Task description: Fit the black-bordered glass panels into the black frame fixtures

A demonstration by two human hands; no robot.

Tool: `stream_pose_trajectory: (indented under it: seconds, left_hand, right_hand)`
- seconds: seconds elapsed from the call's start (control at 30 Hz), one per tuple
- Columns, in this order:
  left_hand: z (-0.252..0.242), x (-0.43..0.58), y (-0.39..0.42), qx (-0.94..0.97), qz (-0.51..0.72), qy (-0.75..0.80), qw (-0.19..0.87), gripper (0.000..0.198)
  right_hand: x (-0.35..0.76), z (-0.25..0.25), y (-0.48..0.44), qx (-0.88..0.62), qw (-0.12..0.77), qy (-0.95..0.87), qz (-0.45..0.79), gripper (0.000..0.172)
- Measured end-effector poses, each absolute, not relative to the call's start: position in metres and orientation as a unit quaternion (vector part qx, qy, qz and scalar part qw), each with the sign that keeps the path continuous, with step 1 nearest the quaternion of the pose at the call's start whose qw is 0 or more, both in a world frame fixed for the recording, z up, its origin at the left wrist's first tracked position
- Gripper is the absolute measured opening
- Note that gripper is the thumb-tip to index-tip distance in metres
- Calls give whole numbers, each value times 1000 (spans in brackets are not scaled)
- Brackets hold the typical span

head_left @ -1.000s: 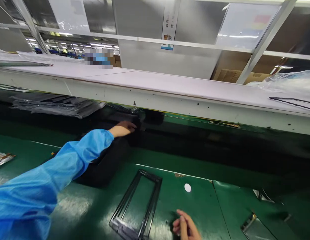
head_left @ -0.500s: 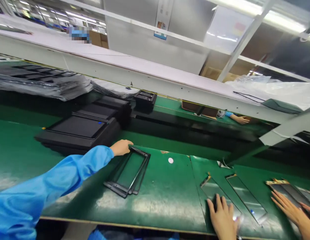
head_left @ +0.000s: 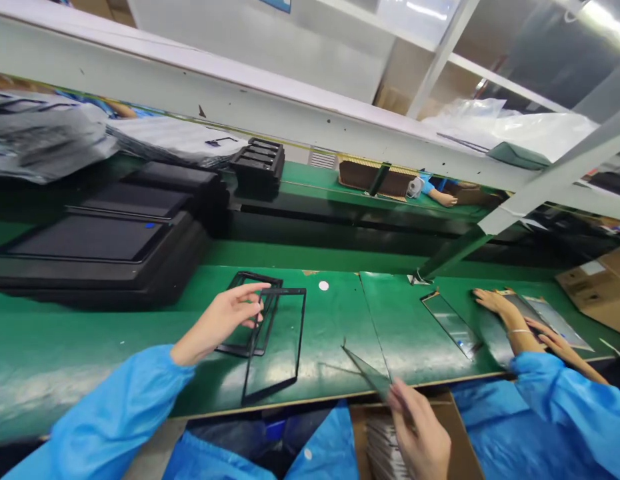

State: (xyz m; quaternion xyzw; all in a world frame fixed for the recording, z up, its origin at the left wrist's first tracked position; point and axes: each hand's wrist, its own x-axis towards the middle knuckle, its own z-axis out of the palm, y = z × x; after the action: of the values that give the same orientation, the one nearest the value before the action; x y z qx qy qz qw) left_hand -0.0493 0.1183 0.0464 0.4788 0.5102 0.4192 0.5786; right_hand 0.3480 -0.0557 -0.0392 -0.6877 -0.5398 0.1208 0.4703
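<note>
My left hand (head_left: 227, 320) pinches a thin black rectangular frame (head_left: 271, 389) by its upper left corner and holds it tilted up off the green bench. Behind it, another black frame (head_left: 261, 277) lies on the bench, partly covered by my fingers and the held frame. In my right hand (head_left: 421, 430), a clear glass panel with a dark edge (head_left: 370, 372) is gripped at its near end and tilted up above the bench's front edge. A similar glass panel (head_left: 450, 325) lies farther right on the green surface. A white round spot (head_left: 323, 286) is beyond the frames.
Stacked black trays (head_left: 165, 273) with dark panels stand at the left. To the right, a co-worker's hand (head_left: 500, 310) rests near more panels (head_left: 560, 323). A slanted post (head_left: 455, 253) rises behind the bench. Cardboard boxes are at far right (head_left: 600, 287) and below the edge (head_left: 463, 430).
My left hand has lifted one black frame from the pile and brought it nearer. My right hand has picked up a glass panel and moved it left, toward me. The view has shifted.
</note>
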Motion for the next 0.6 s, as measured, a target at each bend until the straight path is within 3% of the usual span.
stream_pose_trajectory:
  seconds: [0.1,0.17,0.33,0.6]
  left_hand:
    - [42,-27,101,466,429,478,608,52]
    - [41,-18,90,470,440,451,618,49]
    - [43,-12,69,495,462,419,605,39]
    - [49,-16,58,513,492,418,566,34]
  right_hand:
    - [310,-8,-46,-675,570,-420,207,70]
    - [281,4,-38,-648,593,-368,305,82]
    - [235,9,-28,-591,565,-340,465,78]
    - [222,9,-26,-576,563,-343,484,77]
